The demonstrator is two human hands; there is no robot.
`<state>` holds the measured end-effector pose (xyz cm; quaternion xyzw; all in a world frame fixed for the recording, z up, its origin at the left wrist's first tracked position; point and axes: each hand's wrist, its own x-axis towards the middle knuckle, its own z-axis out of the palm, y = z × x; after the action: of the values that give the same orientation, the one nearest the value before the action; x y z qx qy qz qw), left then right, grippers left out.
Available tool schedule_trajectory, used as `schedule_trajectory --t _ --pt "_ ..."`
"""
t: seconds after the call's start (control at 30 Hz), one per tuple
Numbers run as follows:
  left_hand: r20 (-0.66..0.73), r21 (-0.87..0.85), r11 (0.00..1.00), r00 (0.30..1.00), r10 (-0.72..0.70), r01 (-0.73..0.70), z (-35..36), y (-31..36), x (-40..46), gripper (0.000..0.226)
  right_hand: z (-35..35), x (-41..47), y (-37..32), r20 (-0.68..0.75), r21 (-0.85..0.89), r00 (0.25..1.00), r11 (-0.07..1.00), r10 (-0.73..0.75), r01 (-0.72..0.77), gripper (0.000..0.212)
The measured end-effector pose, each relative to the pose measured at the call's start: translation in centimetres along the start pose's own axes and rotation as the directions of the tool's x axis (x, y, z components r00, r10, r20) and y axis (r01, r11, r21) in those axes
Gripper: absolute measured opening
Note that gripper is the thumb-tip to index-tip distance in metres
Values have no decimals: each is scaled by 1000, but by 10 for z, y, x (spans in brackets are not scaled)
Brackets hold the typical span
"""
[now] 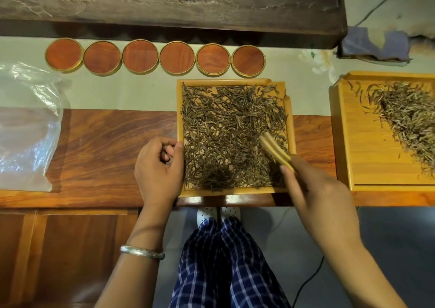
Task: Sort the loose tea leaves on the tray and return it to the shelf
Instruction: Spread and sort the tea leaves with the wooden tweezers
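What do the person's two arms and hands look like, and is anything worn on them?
Both forearms are bare, with no sleeves in view and no gloves. The left hand has a silver-coloured bangle around its wrist, smooth and rounded. The right hand and its wrist show no ring, watch or band. I see no rings on the left fingers either.

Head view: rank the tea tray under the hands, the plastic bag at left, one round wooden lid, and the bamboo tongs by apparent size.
1. tea tray, whole in view
2. plastic bag, cut off by the frame edge, so unsure against the tray
3. round wooden lid
4. bamboo tongs, partly hidden by the right hand
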<state>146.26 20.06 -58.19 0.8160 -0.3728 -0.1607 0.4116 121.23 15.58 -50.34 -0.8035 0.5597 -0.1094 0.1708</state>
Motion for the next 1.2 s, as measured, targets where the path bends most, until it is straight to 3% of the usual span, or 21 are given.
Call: schedule_trajectory --t 0.1,0.33,0.57,0.77,1.2 --pt "1 7 1000 1000 1 -1 0 0 -1 8 -13 -26 14 -18 -27 992 992 125 -126 27" --pt "3 17 1000 1000 0 0 -1 1 -1 11 -7 -58 13 47 -69 965 965 257 -254 29" --pt "3 21 1000 1000 7 -7 0 2 -1 13 -2 -46 0 58 -39 976 977 212 -210 32" --pt "-3 15 1000 1000 10 -10 0 0 -1 13 18 -20 -40 71 -3 997 999 36 -36 30" --pt "-1 -3 1000 1000 -1 1 0 -1 -1 18 19 -15 -19 12 -22 993 993 118 -118 30"
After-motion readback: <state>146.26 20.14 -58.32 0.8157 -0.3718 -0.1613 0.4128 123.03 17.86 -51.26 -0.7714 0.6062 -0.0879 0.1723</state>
